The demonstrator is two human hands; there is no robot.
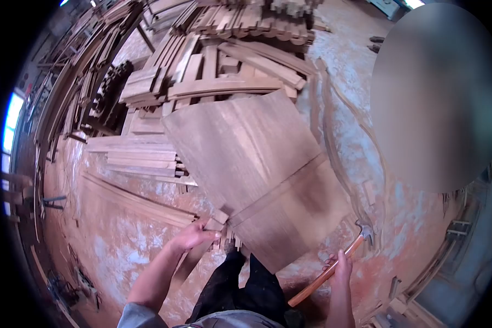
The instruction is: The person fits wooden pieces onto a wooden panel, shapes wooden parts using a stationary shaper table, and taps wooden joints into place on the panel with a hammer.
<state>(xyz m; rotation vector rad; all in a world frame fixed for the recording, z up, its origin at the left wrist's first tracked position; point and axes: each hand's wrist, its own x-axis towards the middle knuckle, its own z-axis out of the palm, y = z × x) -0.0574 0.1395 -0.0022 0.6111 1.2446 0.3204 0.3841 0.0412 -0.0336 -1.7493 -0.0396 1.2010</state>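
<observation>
A claw hammer [318, 281] with a wooden handle is in my right hand [340, 267], fingers wrapped around the handle and its metal head pointing up and away. My left hand [198, 236] is closed on a short wooden board [188, 267], which slants down below the fingers. A small wooden block [220, 216] shows just above that hand, by the panel's edge; whether it is part of the board I cannot tell. A large wooden panel [246, 153] lies tilted in front of me, with a dark seam across it. What supports the panel is hidden.
Stacked wooden boards [142, 158] lie beyond the panel, with more piled timber [229, 22] at the back. Long strips [142, 199] rest on the dusty floor [115, 246] at left. A curved strip [333, 131] lies right of the panel. A blurred patch covers the upper right.
</observation>
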